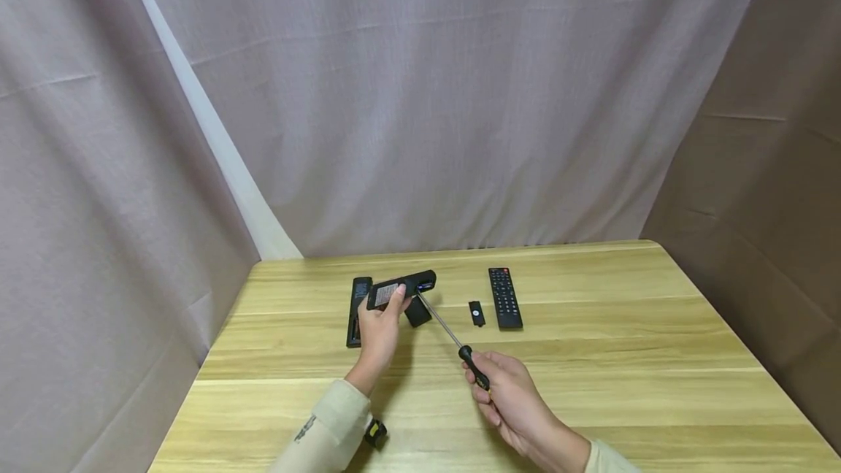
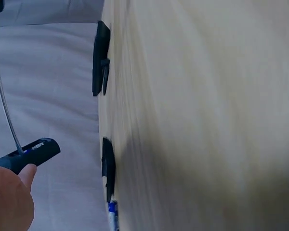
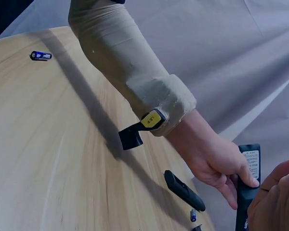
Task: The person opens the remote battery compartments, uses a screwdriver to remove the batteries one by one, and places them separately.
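My left hand [image 1: 379, 331] grips a black remote control [image 1: 410, 284] above the table, its labelled back facing up. A blue battery [image 1: 425, 286] shows in the uncovered compartment at its far end. My right hand [image 1: 519, 396] holds a screwdriver by its black handle [image 1: 474, 368]. The screwdriver's metal shaft [image 1: 442, 320] slants up to the compartment, its tip at the battery's near end. In the left wrist view, the shaft meets the remote control [image 2: 47, 150] beside the battery. In the right wrist view, the left thumb presses the remote control [image 3: 252, 166] near its label.
Another remote control [image 1: 360, 289] lies behind my left hand, with a black piece [image 1: 418, 313] beside it. To the right lie a small black cover [image 1: 476, 313] and a face-up remote control [image 1: 504, 298]. A loose blue battery [image 3: 41, 56] rests on the wooden table [image 1: 591, 356].
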The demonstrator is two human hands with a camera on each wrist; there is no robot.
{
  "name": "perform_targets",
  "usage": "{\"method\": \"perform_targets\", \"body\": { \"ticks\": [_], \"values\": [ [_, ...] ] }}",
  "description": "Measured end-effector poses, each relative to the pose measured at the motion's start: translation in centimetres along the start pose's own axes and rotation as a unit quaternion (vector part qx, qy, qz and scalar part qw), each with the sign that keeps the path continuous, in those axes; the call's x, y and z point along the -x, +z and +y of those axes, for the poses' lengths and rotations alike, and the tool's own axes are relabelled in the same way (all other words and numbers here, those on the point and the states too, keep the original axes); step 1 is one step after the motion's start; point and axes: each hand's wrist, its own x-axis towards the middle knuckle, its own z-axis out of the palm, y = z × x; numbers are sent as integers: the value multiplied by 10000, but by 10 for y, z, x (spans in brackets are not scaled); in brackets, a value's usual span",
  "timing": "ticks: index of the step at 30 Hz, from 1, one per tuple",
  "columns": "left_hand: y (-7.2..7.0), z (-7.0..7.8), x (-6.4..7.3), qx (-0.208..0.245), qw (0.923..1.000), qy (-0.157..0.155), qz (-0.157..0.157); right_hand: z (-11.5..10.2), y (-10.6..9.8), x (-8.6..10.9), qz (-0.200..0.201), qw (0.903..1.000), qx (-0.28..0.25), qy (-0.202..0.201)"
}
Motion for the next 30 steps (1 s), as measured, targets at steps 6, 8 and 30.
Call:
{"method": "perform_targets", "body": {
  "ticks": [6, 8, 30],
  "values": [
    [1, -1, -1, -249, 9995, 15, 214, 3, 6, -3, 59, 10000, -80, 5],
    [0, -1, 0, -260, 9992, -31, 299, 5, 8, -3, 18, 10000, -86, -9],
    [-5, -1, -7, -107, 9953, -250, 925, 25, -20, -26, 271, 9991, 312, -35]
  ]
}}
